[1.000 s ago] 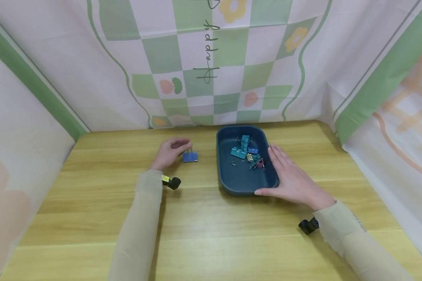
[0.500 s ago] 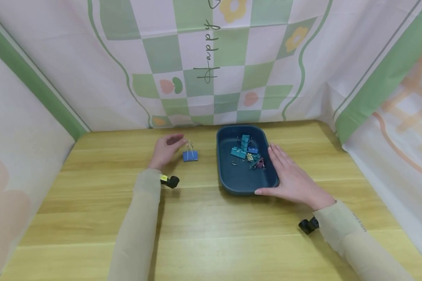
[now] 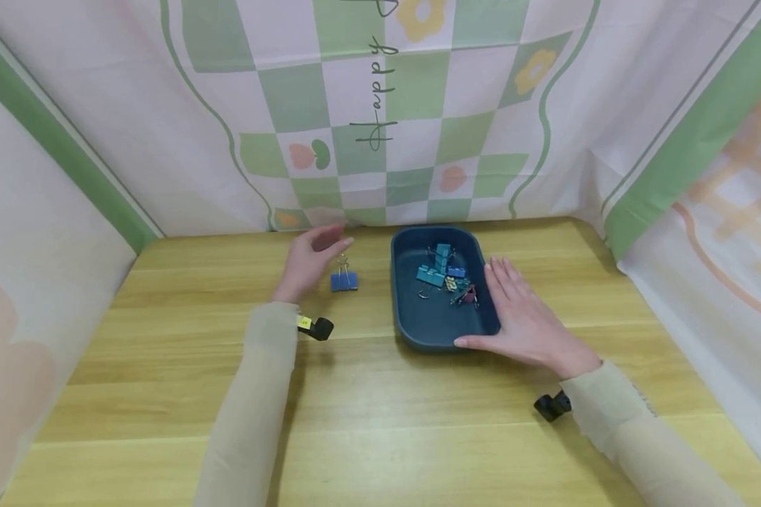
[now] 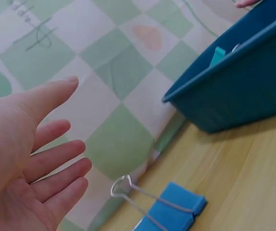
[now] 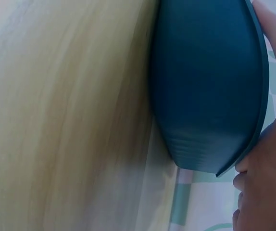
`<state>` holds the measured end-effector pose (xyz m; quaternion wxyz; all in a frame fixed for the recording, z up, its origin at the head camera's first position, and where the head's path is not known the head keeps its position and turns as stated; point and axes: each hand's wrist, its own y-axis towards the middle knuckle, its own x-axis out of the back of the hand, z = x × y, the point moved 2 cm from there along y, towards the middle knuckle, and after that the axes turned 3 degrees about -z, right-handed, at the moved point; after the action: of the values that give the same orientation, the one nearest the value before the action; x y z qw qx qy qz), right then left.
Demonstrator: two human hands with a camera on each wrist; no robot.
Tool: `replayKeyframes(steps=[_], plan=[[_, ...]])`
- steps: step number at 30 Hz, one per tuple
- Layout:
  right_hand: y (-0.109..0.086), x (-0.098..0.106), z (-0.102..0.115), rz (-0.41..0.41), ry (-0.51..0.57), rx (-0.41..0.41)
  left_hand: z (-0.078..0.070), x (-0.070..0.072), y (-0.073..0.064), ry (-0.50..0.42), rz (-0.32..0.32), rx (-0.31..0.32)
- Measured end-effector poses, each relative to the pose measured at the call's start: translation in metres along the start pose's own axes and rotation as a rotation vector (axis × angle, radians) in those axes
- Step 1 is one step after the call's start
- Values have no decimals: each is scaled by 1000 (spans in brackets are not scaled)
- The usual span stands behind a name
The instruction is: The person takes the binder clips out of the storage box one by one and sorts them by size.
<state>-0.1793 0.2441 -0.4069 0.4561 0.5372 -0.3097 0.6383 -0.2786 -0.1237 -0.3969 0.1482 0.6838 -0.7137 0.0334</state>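
A blue binder clip [image 3: 344, 283] is on the wooden table, its silver wire handles pointing towards the back in the head view. My left hand [image 3: 309, 262] hovers just behind and left of those handles. In the left wrist view, its fingers [image 4: 61, 159] are extended and apart from the clip, with nothing held. My right hand [image 3: 525, 318] rests against the dark blue tray [image 3: 440, 347]; straight fingers lie along the right side and the thumb reaches the near rim. Inside the tray lie several binder clips, among them teal ones [image 3: 431, 275], a blue one [image 3: 456, 272] and a dark red one [image 3: 470, 294].
The wooden table [image 3: 368, 422] runs up to a checked green and white curtain [image 3: 355, 105] at the back. White cloth with green bands hangs at both sides. A small black camera sits on each wrist [image 3: 320, 328].
My left hand pinched the blue clip's wire handles a second ago, let go, and has lifted off slightly to the back. The clip stays in place; my right hand has barely moved.
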Motion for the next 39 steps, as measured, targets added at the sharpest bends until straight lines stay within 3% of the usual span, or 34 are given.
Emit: replayKeyframes(steps=[9, 22, 31, 39], plan=[[0, 0, 1, 4, -6, -14, -13, -16, -1, -44, 50, -23], [-2, -2, -2, 0, -12, -15, -31, -54, -11, -63, 145, -76], [0, -3, -3, 4, -13, -19, -36, -85, -14, 10, 248, -114], [1, -5, -3, 8, -15, -10, -32, -108, -7, 75, 317, -111]])
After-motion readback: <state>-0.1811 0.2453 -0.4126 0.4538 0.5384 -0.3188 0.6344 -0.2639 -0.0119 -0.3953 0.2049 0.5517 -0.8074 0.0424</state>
